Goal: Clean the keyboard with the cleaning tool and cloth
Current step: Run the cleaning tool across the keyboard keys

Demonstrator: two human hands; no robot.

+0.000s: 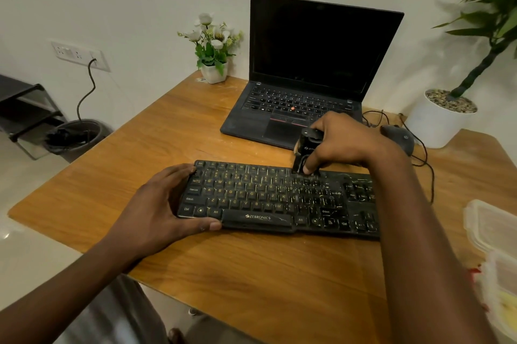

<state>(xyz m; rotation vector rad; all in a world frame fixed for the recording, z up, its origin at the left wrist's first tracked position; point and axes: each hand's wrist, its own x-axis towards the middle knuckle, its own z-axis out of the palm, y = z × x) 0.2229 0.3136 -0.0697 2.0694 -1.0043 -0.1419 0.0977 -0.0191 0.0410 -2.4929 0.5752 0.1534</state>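
Note:
A black keyboard (268,198) with yellowish letters and white dust specks lies across the middle of the wooden table (251,268). My left hand (156,206) grips its left end, thumb along the front edge and fingers on the far corner. My right hand (338,142) holds a small black cleaning tool (303,152) upright, its lower end touching the top key row right of centre. No cloth shows clearly.
An open black laptop (305,77) stands behind the keyboard, with a small white flower pot (214,72) to its left. A black mouse (400,138) and its cable lie at the right, near a large white planter (444,119). Clear plastic containers (495,248) sit at the right edge.

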